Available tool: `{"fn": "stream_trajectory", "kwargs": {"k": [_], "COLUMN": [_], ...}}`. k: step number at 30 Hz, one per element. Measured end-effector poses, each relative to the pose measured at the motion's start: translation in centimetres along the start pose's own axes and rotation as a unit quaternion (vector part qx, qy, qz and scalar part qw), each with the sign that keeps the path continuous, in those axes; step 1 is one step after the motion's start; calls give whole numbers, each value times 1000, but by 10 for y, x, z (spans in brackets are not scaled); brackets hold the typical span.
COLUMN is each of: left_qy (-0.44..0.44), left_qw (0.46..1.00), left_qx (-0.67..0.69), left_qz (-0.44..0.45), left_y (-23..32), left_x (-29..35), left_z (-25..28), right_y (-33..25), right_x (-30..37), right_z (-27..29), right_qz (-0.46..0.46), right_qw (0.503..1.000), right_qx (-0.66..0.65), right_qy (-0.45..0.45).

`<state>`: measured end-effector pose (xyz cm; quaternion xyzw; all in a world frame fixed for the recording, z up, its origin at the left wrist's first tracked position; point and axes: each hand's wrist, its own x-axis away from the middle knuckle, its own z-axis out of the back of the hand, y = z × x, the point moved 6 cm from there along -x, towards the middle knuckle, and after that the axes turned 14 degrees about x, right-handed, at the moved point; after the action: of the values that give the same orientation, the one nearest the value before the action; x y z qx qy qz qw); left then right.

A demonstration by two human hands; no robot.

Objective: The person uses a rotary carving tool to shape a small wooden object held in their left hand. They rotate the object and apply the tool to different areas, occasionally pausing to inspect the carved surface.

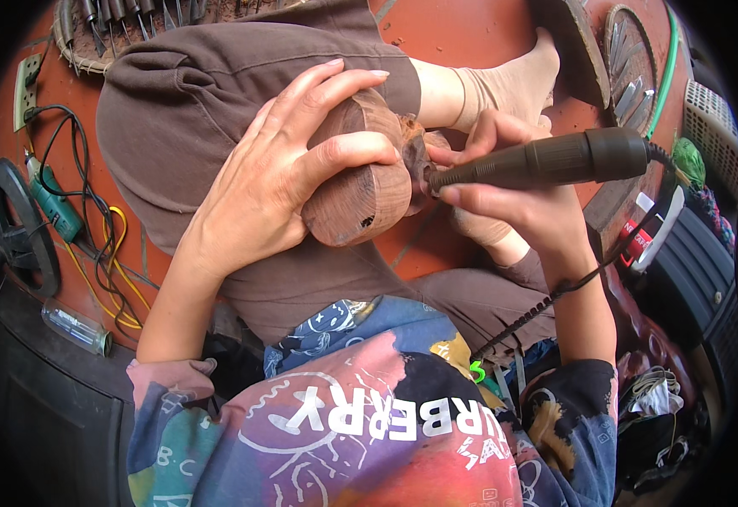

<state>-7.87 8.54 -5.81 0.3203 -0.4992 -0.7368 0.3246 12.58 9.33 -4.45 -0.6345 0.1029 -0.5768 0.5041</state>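
My left hand (272, 169) is spread over a reddish-brown wood carving (360, 201) in my lap, gripping its rounded block end with fingers and thumb. The carving's narrower, shaped part (415, 152) points right. In my right hand (525, 203) is a dark rotary carving handpiece (555, 160), pinched near its front. Its tip meets the carved part, or lies very close to it; the bit itself is mostly hidden by my fingers. A coiled black cord (546, 296) runs from the handpiece's back end down past my right forearm.
Several chisels (120, 13) lie in a round basket at the upper left. On the red tiled floor (445, 29) at left are a power strip (27, 89), a green tool (54, 203) with tangled cords, and a clear bottle (76, 328). Another tool tray (627, 63) stands at upper right.
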Motion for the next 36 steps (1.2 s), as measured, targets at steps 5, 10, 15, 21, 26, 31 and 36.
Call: {"fn": "stream_trajectory", "kwargs": {"k": [5,10,15,21,26,31,36], "left_qy": [-3,-2,-8,-10,-11,-10,-11], "left_qw": [1000,1000,1000,1000,1000,1000,1000], "left_qx": [-1,-2,0,-1,-1,-2,-3], "left_qz": [7,4,5,9,6,10,13], "left_y": [1,0,-1,-2,-3,-1,-2], "left_x": [0,0,0,1,1,0,0], "left_z": [1,1,0,1,2,2,1], "right_y": [-8,-18,-21,-25,-9,3,3], "right_x": [-2,-5,-5,-5,-4,0,-1], "right_z": [0,0,-1,-3,1,2,3], "right_qz": [-5,4,54,73,-2,107,8], "right_qw": [998,993,987,981,999,994,1000], "right_qx": [69,118,149,176,53,23,-3], "right_qy": [-8,-8,-10,-30,1,-21,14]}}
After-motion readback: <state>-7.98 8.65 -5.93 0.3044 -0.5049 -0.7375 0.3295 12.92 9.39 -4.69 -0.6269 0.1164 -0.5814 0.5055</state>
